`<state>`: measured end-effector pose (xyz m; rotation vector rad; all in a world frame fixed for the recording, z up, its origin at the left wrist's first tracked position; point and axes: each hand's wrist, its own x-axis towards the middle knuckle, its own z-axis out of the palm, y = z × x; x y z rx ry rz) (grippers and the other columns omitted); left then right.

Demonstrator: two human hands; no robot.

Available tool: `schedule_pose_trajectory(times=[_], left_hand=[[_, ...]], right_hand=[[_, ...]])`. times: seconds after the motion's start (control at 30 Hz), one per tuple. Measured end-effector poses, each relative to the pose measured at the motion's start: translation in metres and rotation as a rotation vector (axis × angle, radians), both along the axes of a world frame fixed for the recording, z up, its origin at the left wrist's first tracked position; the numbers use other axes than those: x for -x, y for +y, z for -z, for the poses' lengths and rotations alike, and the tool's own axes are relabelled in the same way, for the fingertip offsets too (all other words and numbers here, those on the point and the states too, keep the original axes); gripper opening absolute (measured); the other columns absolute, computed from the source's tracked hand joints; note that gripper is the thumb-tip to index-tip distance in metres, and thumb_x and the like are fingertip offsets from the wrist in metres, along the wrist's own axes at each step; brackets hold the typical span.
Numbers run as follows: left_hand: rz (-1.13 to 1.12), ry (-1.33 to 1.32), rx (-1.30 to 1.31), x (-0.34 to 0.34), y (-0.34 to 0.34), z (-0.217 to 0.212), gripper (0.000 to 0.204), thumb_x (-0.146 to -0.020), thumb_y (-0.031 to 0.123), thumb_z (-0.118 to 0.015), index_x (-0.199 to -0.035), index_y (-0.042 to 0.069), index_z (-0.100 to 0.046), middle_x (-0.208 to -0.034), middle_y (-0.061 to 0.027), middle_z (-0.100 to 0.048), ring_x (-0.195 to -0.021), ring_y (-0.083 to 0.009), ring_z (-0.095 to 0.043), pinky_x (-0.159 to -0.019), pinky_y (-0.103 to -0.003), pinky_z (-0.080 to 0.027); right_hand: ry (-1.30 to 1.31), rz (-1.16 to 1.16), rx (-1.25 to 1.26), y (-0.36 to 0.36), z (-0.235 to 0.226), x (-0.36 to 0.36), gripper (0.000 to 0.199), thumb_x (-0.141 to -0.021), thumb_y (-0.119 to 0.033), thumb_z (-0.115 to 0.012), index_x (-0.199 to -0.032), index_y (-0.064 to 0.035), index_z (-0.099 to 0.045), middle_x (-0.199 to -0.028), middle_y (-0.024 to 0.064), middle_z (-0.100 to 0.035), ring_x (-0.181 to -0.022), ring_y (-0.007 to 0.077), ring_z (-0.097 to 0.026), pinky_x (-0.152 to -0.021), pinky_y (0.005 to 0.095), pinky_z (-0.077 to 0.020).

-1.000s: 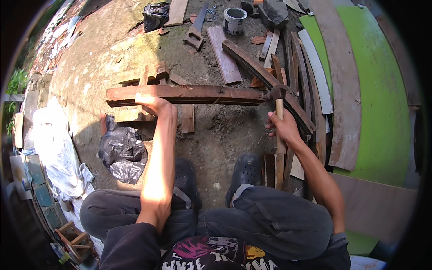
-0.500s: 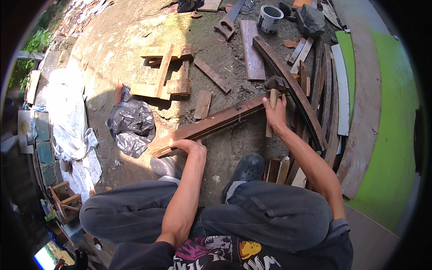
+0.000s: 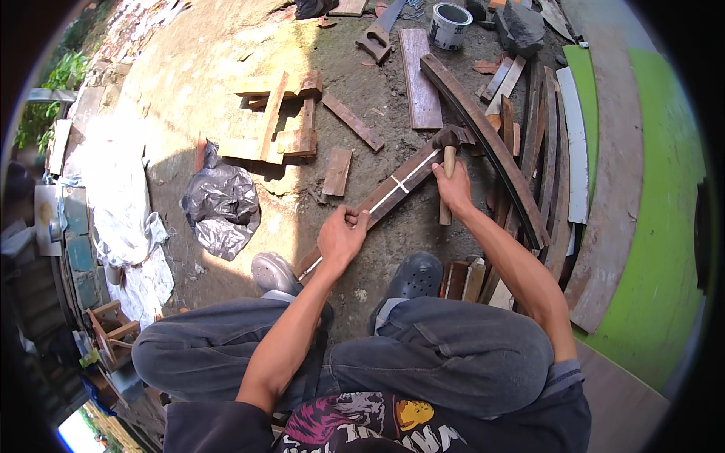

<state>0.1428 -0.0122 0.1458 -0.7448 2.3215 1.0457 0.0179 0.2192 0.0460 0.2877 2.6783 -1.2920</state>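
A long dark wooden beam (image 3: 393,198) slants across the ground before me, its near end by my left shoe. A white line runs along its upper face, with a short white cross-stroke. My left hand (image 3: 343,238) is closed over the beam's lower half, fingers curled at its edges. In my right hand (image 3: 455,189) is a hammer (image 3: 449,160) with a pale wooden handle, gripped around the middle. The hammer's dark head lies at the beam's far end; whether it touches the wood I cannot tell.
A nailed wooden frame (image 3: 276,121), loose offcuts (image 3: 337,172) and a black plastic bag (image 3: 221,208) lie left. Farther off are a handsaw (image 3: 380,34), a plank (image 3: 421,79), a paint can (image 3: 451,27) and a rock (image 3: 519,32). Curved timbers (image 3: 487,143) line the right.
The beam has turned, exposing its white-marked face, and its slant is steeper. My left hand has moved from its near end farther up along it. My right hand still holds the hammer.
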Motion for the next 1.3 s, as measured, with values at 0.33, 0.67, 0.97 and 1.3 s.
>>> schedule_pose_trajectory(times=[0.33,0.67,0.97,1.3], left_hand=[[0.540,-0.037,0.266,0.009,-0.037,0.089,0.095,-0.064,0.068,-0.076,-0.115,-0.009,-0.054,-0.113,-0.0273,-0.062,-0.106,-0.0402,-0.062,-0.092,-0.046,-0.051],[0.581,0.118,0.202,0.010,-0.033,0.084,0.079,-0.068,0.059,-0.077,-0.126,0.008,-0.058,-0.107,-0.0244,-0.065,-0.103,-0.0399,-0.064,-0.086,-0.048,-0.052],[0.402,0.131,0.255,0.008,-0.002,0.044,0.062,-0.079,0.048,-0.073,-0.121,0.006,-0.053,-0.089,-0.0239,-0.070,-0.086,-0.0441,-0.068,-0.077,-0.052,-0.053],[0.229,0.097,0.229,0.040,0.049,0.067,0.067,-0.085,0.043,-0.066,-0.122,-0.009,-0.043,-0.095,-0.0286,-0.069,-0.091,-0.0462,-0.068,-0.082,-0.053,-0.054]], right_hand=[[0.028,-0.057,-0.042,0.027,0.014,-0.017,0.040,-0.092,-0.034,-0.067,-0.102,0.0036,-0.059,-0.103,0.0144,-0.057,-0.079,0.0230,-0.065,-0.066,0.0351,-0.0547],[-0.049,0.052,0.147,0.031,-0.029,-0.036,0.032,-0.095,-0.028,-0.065,-0.103,0.0019,-0.057,-0.099,0.0103,-0.059,-0.085,0.0182,-0.064,-0.066,0.0323,-0.0606],[0.005,0.148,0.407,0.033,-0.038,-0.025,0.029,-0.095,-0.023,-0.064,-0.105,0.0027,-0.054,-0.092,0.0108,-0.061,-0.076,0.0179,-0.068,-0.055,0.0315,-0.0603],[-0.215,0.090,0.356,0.016,-0.064,-0.028,0.037,-0.096,-0.031,-0.063,-0.106,0.0031,-0.052,-0.076,0.0079,-0.060,-0.050,0.0155,-0.062,-0.040,0.0308,-0.0485]])
